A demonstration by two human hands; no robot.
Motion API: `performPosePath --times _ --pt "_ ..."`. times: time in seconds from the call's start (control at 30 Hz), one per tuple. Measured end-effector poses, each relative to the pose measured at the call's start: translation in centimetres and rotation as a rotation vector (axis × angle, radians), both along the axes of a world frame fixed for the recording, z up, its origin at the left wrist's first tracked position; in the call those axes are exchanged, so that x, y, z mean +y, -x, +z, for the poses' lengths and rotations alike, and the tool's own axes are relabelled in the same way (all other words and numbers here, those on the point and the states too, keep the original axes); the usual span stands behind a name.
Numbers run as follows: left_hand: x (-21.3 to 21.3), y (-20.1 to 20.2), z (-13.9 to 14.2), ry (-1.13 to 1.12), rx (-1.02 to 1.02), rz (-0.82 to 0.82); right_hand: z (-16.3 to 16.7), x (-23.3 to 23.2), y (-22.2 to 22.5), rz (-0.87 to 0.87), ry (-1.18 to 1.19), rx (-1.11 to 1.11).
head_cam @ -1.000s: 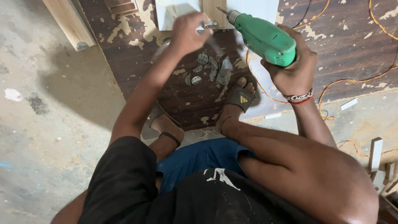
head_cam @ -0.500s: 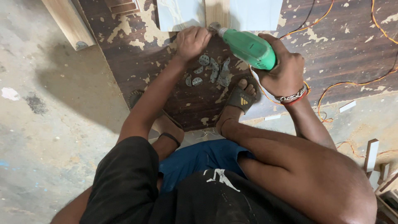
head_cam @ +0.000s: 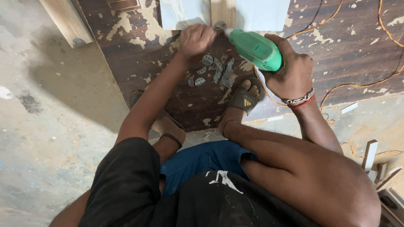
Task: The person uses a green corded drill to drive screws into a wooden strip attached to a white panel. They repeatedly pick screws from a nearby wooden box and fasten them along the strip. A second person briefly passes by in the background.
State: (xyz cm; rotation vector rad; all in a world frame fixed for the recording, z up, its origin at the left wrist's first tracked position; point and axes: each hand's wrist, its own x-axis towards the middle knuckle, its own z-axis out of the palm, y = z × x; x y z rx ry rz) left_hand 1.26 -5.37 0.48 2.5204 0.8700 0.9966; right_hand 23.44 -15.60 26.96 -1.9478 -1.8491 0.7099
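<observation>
1. Hands are both working at the top edge of a dark wooden board (head_cam: 176, 96) lying on the concrete floor (head_cam: 50, 126).
2. Right hand (head_cam: 290, 71) is gripping a green drill (head_cam: 256, 48), fingers closed around its body, and is holding it tilted with the tip pointing up and to the left.
3. Drill's tip is meeting a small round metal piece (head_cam: 219, 26) sitting on a light wooden strip (head_cam: 223, 11), which is lying between 2 pale panels (head_cam: 181, 12).
4. Left hand (head_cam: 195, 38) is curling shut just beside that metal piece, knuckles up, pressing down at the edge of the left panel; whether it is pinching anything is not clear.
5. Flat grey metal plates (head_cam: 216, 71) are lying in a loose pile on the board, just below the left hand and the drill.
6. Right foot in a black sandal (head_cam: 246, 98) is resting on the board, touching the lower edge of that pile; the left foot (head_cam: 168, 130) is sitting at the board's near edge.
7. Beaded bracelet (head_cam: 299, 100) is circling the right wrist.
8. Orange cable (head_cam: 362, 84) is trailing across the board to the right of the drill.
9. Pale timber plank (head_cam: 67, 21) is lying on the floor at the upper left, well apart from the hands.
</observation>
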Motion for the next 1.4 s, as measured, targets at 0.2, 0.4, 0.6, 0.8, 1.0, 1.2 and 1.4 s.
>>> performPosePath --times 0.2,0.4,0.6,0.8,1.0,1.2,1.4 --pt "-0.1 0.2 0.9 -0.019 0.005 -0.006 0.2 0.6 0.1 0.014 0.006 -0.05" --pt "-0.1 -0.1 2.4 -0.027 0.01 0.004 0.7 1.0 0.6 0.028 0.061 -0.087" --pt "-0.2 0.3 2.9 -0.031 -0.044 0.001 0.8 0.8 0.5 0.036 0.058 -0.13" --pt "0.3 -0.3 2.4 -0.001 -0.039 -0.027 0.3 0.3 0.1 0.019 0.051 -0.114" --pt "-0.7 -0.3 2.5 0.019 -0.081 0.029 0.6 1.3 0.1 0.045 0.051 -0.092" --pt "-1.4 -1.2 2.0 0.1 -0.143 0.119 2.6 4.4 1.5 0.127 0.195 -0.218" --pt "-1.2 -0.8 0.8 0.098 -0.076 0.025 3.7 5.3 4.5 0.11 0.338 -0.367"
